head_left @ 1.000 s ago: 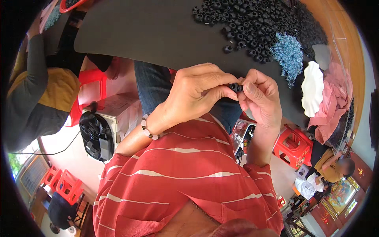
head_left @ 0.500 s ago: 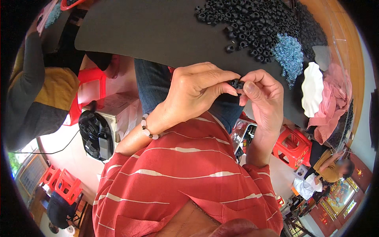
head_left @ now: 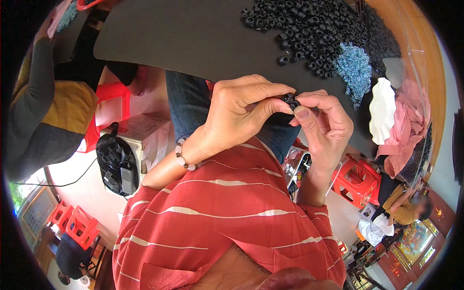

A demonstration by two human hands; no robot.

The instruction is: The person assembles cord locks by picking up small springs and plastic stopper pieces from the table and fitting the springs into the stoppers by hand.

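Note:
Between the fingertips of both hands is a small black ring-shaped part (head_left: 290,100) with a hole in it, held just off the table's near edge. My left hand (head_left: 244,104) pinches it from the left with thumb and forefinger. From the right, my right hand (head_left: 323,113) grips it with its thumb and fingertips, partly hiding it. Whether it is one piece or two pressed together I cannot tell. Beyond my hands lies a heap of similar black parts (head_left: 309,36) on the dark table mat (head_left: 169,41), beside a pile of small bluish clear pieces (head_left: 354,67).
A white wavy-edged dish (head_left: 382,111) and a pink cloth (head_left: 406,125) lie at the table's right. Red stools (head_left: 356,181) stand right and left below. A black bag (head_left: 116,162) rests against a box at left. Another person (head_left: 53,106) sits at far left.
My right hand has turned slightly and shifted a little right, its fingers now more bent around the black part. The part's hole shows more plainly. My left hand stays nearly still.

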